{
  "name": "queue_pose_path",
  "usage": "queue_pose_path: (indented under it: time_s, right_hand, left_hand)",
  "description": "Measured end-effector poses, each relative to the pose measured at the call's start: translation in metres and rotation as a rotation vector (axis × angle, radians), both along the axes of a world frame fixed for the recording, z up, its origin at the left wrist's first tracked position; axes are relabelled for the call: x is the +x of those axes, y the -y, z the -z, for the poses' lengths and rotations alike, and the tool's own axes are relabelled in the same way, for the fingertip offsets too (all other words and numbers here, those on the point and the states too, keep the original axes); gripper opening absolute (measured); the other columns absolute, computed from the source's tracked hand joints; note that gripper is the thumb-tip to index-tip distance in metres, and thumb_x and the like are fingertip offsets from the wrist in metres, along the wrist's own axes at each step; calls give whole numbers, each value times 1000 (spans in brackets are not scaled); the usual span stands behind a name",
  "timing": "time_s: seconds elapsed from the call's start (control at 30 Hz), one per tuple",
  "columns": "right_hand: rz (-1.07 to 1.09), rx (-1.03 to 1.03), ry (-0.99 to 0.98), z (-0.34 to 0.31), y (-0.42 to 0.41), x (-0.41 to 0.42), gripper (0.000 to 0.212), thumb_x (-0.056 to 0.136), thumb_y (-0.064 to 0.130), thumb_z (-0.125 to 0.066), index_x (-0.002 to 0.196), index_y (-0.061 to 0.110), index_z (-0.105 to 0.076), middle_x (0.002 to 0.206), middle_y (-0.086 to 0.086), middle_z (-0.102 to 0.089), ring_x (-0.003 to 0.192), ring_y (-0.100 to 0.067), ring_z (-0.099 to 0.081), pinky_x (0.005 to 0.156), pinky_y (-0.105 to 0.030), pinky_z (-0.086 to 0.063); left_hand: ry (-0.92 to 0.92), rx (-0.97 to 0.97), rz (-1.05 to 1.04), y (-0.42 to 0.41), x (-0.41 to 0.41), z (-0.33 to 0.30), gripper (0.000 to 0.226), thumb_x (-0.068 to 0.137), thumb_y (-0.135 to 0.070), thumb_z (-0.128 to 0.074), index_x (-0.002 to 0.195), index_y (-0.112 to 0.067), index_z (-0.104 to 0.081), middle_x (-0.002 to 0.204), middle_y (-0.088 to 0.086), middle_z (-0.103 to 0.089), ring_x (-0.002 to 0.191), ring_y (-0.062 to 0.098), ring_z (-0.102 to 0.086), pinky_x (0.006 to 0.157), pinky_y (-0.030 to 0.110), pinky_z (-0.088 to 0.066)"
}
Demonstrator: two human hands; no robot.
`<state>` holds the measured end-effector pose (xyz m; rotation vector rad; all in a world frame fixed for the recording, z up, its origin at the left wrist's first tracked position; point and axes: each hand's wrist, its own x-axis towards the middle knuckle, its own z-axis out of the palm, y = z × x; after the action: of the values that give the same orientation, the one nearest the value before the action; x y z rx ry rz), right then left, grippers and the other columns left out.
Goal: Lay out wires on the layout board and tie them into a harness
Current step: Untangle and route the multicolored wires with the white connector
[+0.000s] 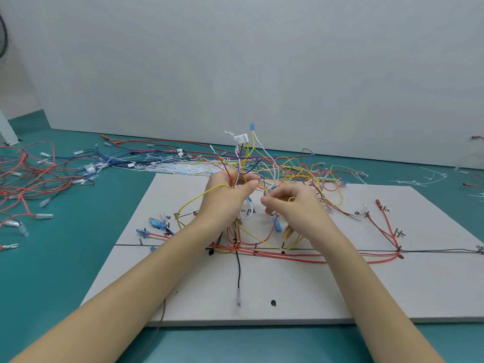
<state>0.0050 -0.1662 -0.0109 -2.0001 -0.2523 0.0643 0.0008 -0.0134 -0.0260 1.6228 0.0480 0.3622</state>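
Observation:
A white layout board (301, 292) lies on the teal floor, with drawn lines and labels. Red wires (301, 256) run along its main line, and a black wire (238, 268) drops toward the front edge. My left hand (227, 195) grips a bunch of yellow, red, blue and white wires (246, 155) that rise above the board to a white connector (241, 138). My right hand (296, 205) pinches a yellow wire (290, 199) just right of the left hand. Yellow loops (251, 235) hang beneath both hands.
A tangle of red wires (28, 179) lies on the floor at left. Blue and white wires with terminals (146, 163) spread behind the board. White cable ties (424, 179) lie at right. A grey wall (262, 61) stands close behind. Blue terminals (157, 223) sit on the board's left.

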Motion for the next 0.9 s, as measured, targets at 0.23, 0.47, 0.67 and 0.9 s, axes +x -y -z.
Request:
queue_pose_path:
  time_s: [0.23,0.47,0.67,0.9]
  right_hand:
    - [-19,78,272,-1,-4,-1,19,97,16,-54,89,15,-71,44,16,-45,44,-3,-37,41,-14,-29]
    - [-68,327,216,-15,-2,-7,24,98,12,-51,84,18,-70,79,1,-60,40,-5,-43,40,-22,-39]
    - [-180,731,57,-36,18,-6,26,97,15,-45,81,14,-66,102,2,-68,36,-15,-34,52,-27,-49]
    - [-249,1067,-160,-40,30,-4,29,88,19,-50,65,13,-67,88,-5,-70,36,-13,-30,47,-22,-44]
  left_hand:
    - [-30,202,16,-3,0,1,13,87,-17,-69,100,-17,-72,96,2,-74,96,19,-67,91,36,-49]
    - [-33,290,-16,-3,-1,0,22,77,-40,-79,90,-23,-73,89,-2,-74,88,16,-69,82,36,-52]
    - [-63,270,-49,-5,1,1,17,81,-42,-74,74,-27,-67,72,-10,-67,70,8,-62,64,23,-46]
    - [-94,206,-57,-4,0,2,18,80,-36,-74,74,-22,-66,70,-8,-67,70,10,-61,65,26,-44]
